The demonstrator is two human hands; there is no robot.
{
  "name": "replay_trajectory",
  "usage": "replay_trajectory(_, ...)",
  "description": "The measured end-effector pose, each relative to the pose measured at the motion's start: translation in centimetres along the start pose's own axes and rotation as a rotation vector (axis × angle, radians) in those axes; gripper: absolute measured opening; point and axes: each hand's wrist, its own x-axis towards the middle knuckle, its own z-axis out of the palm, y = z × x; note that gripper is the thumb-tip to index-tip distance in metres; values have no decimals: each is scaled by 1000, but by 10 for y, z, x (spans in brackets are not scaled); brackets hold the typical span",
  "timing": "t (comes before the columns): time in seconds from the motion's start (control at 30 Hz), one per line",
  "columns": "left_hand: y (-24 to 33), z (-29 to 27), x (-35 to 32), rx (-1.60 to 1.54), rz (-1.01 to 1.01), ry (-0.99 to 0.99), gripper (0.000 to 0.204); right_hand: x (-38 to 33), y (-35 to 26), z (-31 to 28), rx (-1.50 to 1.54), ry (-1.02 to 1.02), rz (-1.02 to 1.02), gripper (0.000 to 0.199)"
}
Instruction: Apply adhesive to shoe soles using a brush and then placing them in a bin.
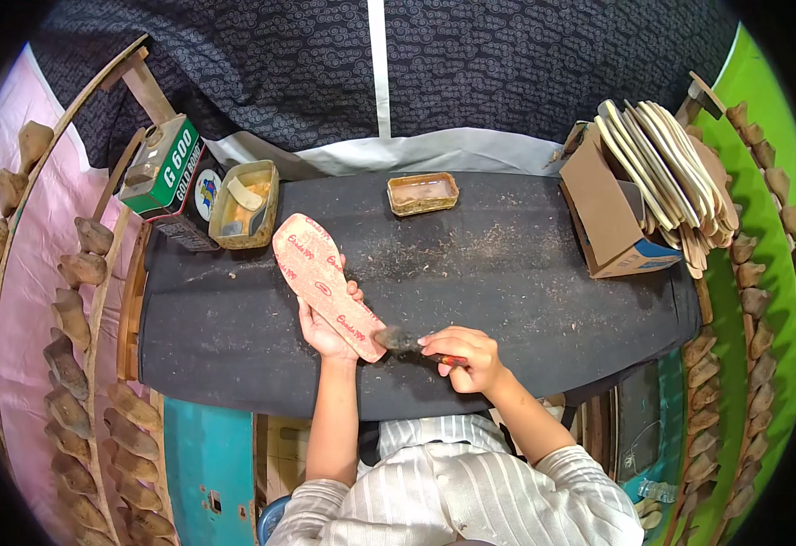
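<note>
Tilted above the table, a shoe insole board [321,273] in tan-pink with red printed markings rests in my left hand [325,332]. The fingers wrap its long edges from below, thumb on one side and fingertips on the other. My right hand [467,355] is closed around a short tool [451,360] with a red handle end. Its dark grey working end [398,339] is smeared by motion and lies at the narrow near end of the board. Whether that end is a blade or bristles I cannot tell.
A dark cloth covers the table [525,309], sprinkled with small shavings. At its back stand a green-and-black can [172,177], a tub with yellowish contents [245,214] and a small tray [423,194]. A cardboard box [609,214] holds several insole boards [662,173]. Shoe-last racks [75,364] flank both sides.
</note>
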Motion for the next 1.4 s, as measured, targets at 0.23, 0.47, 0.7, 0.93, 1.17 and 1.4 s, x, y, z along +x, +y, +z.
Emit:
replay_trajectory(0.23,0,-6,0,57,-96,-102,58,15,-11,-7,67,97,102,34)
replay_trajectory(0.47,-8,-1,-4,171,-79,-11,60,38,1,17,-120,106,-31,35)
replay_trajectory(0.7,-1,2,-2,25,-76,7,61,15,-2,-2,53,12,189,35)
replay_trajectory(0.93,-2,2,-2,-81,-177,-5,61,29,-6,-3,94,111,156,37)
replay_trajectory(1.17,-3,4,-6,100,-176,0,61,37,-7,22,-75,-51,-56,36)
replay_trajectory(1.4,0,1,-6,115,-178,-29,61,38,-13,10,-13,-123,-99,33)
